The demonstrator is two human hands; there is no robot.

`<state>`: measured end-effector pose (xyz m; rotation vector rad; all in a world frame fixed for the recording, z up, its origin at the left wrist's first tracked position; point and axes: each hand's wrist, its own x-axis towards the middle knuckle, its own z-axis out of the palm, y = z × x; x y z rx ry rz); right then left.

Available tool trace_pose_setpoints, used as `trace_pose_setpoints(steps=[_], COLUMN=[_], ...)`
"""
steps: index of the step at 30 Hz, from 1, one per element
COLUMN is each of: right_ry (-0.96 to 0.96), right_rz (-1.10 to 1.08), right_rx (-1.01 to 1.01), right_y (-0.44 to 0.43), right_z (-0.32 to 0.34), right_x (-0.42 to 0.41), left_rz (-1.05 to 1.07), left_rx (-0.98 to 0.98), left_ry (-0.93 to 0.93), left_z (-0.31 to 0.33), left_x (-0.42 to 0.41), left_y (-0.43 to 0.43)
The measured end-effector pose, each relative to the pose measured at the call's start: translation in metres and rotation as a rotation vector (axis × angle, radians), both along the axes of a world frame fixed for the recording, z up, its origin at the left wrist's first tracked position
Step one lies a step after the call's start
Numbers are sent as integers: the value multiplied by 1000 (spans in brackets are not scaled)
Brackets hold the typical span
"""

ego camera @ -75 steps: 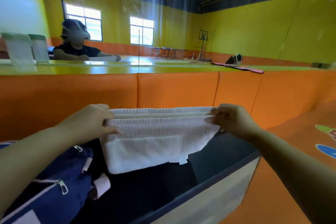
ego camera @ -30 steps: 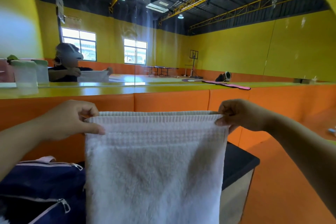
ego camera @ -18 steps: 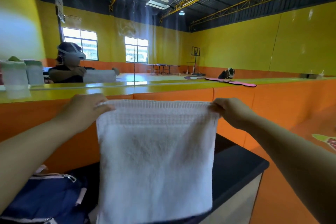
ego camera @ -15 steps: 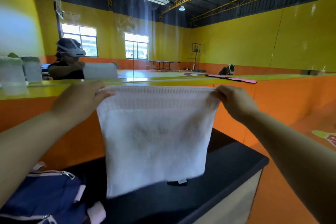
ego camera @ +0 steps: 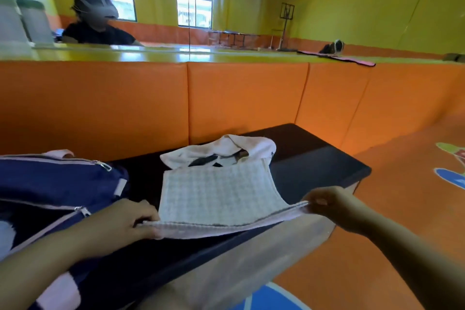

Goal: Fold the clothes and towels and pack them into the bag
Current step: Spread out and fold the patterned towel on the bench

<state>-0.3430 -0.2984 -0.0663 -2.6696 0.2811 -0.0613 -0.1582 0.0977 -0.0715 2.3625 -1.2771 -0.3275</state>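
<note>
In the head view, the left hand [ego camera: 118,221] is pinching the near left corner of the white towel [ego camera: 216,196], its fingers [ego camera: 146,214] closed on the hem. The right hand [ego camera: 329,206] is gripping the near right corner in the same way, fingers curled shut around the fabric. Between the two hands the near edge is stretching taut, raised just above the black tabletop [ego camera: 314,158], while the far end of the towel is lying bunched and rumpled on that surface, with dark gaps showing in its folds. The waffle-patterned band of the towel is facing up.

A navy blue bag [ego camera: 57,184] with pale trim and silver zipper pulls is sitting on the tabletop just to the left of the towel, beside the left forearm; whether its top is open cannot be told. An orange padded wall [ego camera: 239,98] is running behind the tabletop, and above it a mirror [ego camera: 251,7] is showing a yellow room with windows and the reflected person wearing a head-mounted camera. The orange floor [ego camera: 402,184] is stretching out to the right.
</note>
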Motion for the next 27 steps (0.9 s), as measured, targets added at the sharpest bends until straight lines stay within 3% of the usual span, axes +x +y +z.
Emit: trace_pose_setpoints(steps=[5, 8, 16, 27], right_ry=[-22, -74, -194, 44], right_rz=[-55, -86, -220, -286], right_rx=[197, 206, 60, -190], right_y=[-1, -5, -21, -50], right_z=[-7, -5, -10, -64], right_x=[-1, 19, 125, 224], left_rz=[65, 180, 421, 549], left_rx=[-113, -200, -149, 9], left_ry=[82, 134, 3, -5], left_z=[-2, 2, -15, -59], left_x=[3, 20, 101, 170], left_y=[-6, -19, -63, -102])
